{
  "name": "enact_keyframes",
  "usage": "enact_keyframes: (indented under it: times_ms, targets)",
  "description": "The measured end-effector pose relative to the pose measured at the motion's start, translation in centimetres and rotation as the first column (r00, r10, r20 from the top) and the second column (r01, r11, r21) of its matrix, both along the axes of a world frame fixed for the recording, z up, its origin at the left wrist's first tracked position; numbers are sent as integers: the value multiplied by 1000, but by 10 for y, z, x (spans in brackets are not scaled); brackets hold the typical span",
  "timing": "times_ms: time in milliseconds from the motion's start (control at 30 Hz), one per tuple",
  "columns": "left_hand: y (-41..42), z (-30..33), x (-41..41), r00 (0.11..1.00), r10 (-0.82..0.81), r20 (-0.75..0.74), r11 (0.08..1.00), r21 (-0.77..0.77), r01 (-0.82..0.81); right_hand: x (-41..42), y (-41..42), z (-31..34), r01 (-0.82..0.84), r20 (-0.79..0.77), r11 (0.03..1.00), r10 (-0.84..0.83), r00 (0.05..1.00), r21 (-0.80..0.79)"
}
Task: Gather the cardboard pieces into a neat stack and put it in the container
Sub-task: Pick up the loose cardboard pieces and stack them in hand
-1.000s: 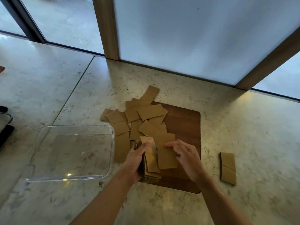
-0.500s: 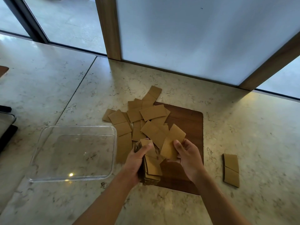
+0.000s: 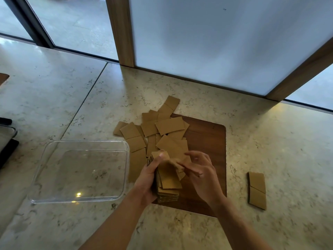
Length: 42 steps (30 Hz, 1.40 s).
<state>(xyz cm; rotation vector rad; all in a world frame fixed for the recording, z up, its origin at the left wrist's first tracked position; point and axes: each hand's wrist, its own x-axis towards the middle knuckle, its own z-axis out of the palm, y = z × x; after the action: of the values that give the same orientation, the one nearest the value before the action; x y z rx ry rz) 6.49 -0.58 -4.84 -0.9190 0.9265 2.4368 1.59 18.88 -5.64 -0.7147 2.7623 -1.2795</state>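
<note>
My left hand point(image 3: 147, 179) grips a thick stack of brown cardboard pieces point(image 3: 168, 186) at the near left part of a dark wooden board point(image 3: 207, 141). My right hand point(image 3: 200, 170) presses one more cardboard piece point(image 3: 180, 164) onto the top of that stack, its fingers partly spread. Several loose cardboard pieces point(image 3: 162, 129) lie scattered over the board's far left corner and the counter beside it. A clear plastic container point(image 3: 45, 186) stands to the left of my hands, with nothing in it.
Two cardboard pieces point(image 3: 257, 190) lie apart on the marble counter to the right of the board. A dark tray edge point(image 3: 7, 139) shows at the far left. Wooden window frames point(image 3: 122, 33) and glass close off the back.
My right hand lifted a cardboard piece off the board, carried it left and laid it on the stack in my left hand. The stack has stayed in place.
</note>
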Motion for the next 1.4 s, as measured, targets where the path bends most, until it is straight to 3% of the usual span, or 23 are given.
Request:
enact_keyframes:
  times_ms: [133,233,333,433,467,533,600,667,700,767,833,867,967,1033,1133,1200,1300,1400]
  targets:
    - [-5,-7,5,1000,-4,-15,1000,18,5,1,3,3,-2,76,997,7,997,-74]
    - [-6,-9,5,999,-34,-5,998,-44,34,4,1,7,-77,116,997,79,990,-27]
    - [-7,-4,1,985,-170,-19,981,-98,167,-3,2,17,-183,175,982,171,970,54]
    - [-7,-2,-2,975,-223,-27,968,-126,218,-12,0,26,-325,494,945,271,826,24]
    - [-6,-2,-2,984,-175,-17,975,-145,171,-16,0,26,-308,551,951,237,801,39]
    - [-3,-4,-4,1000,-23,15,979,-201,26,-25,3,25,-197,503,967,92,859,160]
    - [-1,-2,-6,990,136,29,960,-250,-125,-30,4,21,82,425,988,-130,896,130]
    - [0,0,-8,987,158,10,934,-325,-146,-26,-9,18,366,541,931,-309,782,3]
    - [2,0,-8,991,132,-1,930,-346,-125,-20,-19,15,403,618,915,-315,720,-3]
    - [7,0,-7,995,96,-18,925,-368,-96,-4,-38,4,253,669,966,-225,708,57]
    - [5,-3,-5,991,131,12,904,-412,-114,3,-47,-6,179,632,979,-202,748,100]
    - [2,-7,-3,987,159,31,901,-412,-132,-3,-48,-9,233,591,964,-262,763,127]
    - [-8,-10,2,978,197,61,912,-377,-161,-31,-49,-17,338,310,879,-443,841,337]
    - [-14,-12,5,982,183,49,913,-379,-151,-45,-58,-16,210,200,848,-342,918,486]
    - [-16,-10,4,980,198,20,907,-383,-176,-60,-71,-18,81,225,796,-265,938,601]
    - [-14,-9,2,973,229,-14,893,-396,-215,-68,-71,-19,98,341,855,-306,889,510]
    - [-12,-4,-3,969,238,-60,874,-422,-241,-72,-62,-12,262,516,935,-352,781,240]
    - [-7,-3,-9,967,237,-94,860,-443,-254,-57,-53,3,353,712,935,-228,664,-29]
